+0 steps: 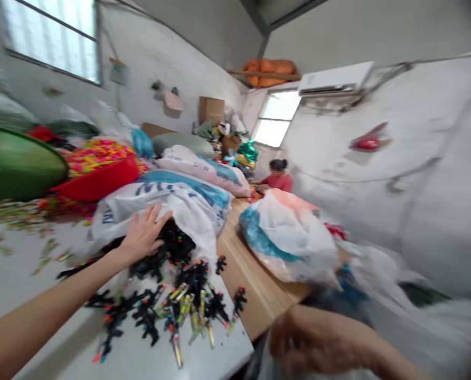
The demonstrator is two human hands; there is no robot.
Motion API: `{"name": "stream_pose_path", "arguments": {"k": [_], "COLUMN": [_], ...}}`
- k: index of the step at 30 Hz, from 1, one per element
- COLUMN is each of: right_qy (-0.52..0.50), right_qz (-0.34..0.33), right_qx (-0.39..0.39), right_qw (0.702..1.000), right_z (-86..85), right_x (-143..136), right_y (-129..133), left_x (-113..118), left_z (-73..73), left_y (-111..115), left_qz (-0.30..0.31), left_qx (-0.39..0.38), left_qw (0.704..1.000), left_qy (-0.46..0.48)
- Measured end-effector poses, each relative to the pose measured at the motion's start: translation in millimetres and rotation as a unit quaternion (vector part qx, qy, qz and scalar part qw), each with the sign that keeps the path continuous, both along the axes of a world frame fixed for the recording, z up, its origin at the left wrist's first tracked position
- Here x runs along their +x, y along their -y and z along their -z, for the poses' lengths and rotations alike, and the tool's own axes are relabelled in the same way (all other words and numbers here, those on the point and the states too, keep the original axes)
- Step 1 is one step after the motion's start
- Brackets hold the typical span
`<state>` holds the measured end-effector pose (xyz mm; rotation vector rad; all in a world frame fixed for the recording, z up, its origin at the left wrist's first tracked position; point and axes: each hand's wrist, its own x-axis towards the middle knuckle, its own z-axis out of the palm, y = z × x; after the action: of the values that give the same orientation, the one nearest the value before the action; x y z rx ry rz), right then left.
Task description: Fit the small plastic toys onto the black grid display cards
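My left hand (146, 235) reaches to the mouth of a white and blue woven sack (168, 198), its fingers spread on the sack's edge. Under and beside that hand lies a heap of small black toy guns (180, 245) with orange tips, spilling onto the white table. Among them are thin clear tubes (186, 309) with yellow and coloured contents. My right hand (310, 338) is at the lower right, blurred, over a translucent plastic bag (265, 359). Its fingers curl inward; what they hold, if anything, is hidden.
A red scoop-like basin (101, 182) stands by a pile of pink and yellow pieces (101, 153). A green basin (17, 163) is at the left. Another stuffed sack (291, 237) sits on the wooden board (235, 237). A person in a red top (281, 182) works farther back.
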<state>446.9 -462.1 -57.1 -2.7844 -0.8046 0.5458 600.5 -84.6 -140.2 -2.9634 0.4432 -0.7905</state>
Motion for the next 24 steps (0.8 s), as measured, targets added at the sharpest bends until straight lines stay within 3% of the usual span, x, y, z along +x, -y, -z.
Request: {"name": "stream_pose_path", "arguments": {"k": [2,4,6,8,11,14,18,21,24], "right_qy": [-0.019,0.004,0.076,0.189,0.336,0.408,0.491,0.521,0.53], "right_qz": [-0.01,-0.041,-0.092,-0.101,-0.108,-0.161,-0.08,-0.05,-0.024], "right_qx": [0.0,0.018,0.04,0.028,-0.033,-0.049,-0.032,-0.025,0.009], "right_qw": [1.0,0.999,0.992,0.976,0.935,0.897,0.867,0.852,0.847], "right_z": [4.1,16.3,33.1,49.3,65.2,68.4,58.6,45.3,31.9], "right_x": [44.1,85.2,121.0,153.6,199.4,239.8,287.6,317.7,339.4], "right_y": [-21.2,-50.8,-86.0,-121.2,-162.4,-184.2,-187.8,-177.9,-164.0], "left_x": [51.2,89.6,116.2,135.3,158.4,174.8,177.8,170.8,165.5], "left_z": [-4.3,-4.5,-7.3,-18.6,-54.2,-100.6,-152.0,-174.2,-187.3], "left_y": [-19.8,-31.9,-35.8,-35.3,-35.8,-41.2,-52.2,-60.8,-65.1], "left_qz": [-0.097,-0.137,-0.127,-0.102,-0.068,-0.028,0.028,0.039,0.056], "left_qx": [-0.039,-0.084,-0.128,-0.157,-0.157,-0.13,-0.04,0.013,0.029], "left_qw": [0.994,0.984,0.98,0.978,0.983,0.99,0.997,0.996,0.996], "left_qy": [-0.04,-0.072,-0.087,-0.09,-0.073,-0.042,0.06,0.074,0.059]}}
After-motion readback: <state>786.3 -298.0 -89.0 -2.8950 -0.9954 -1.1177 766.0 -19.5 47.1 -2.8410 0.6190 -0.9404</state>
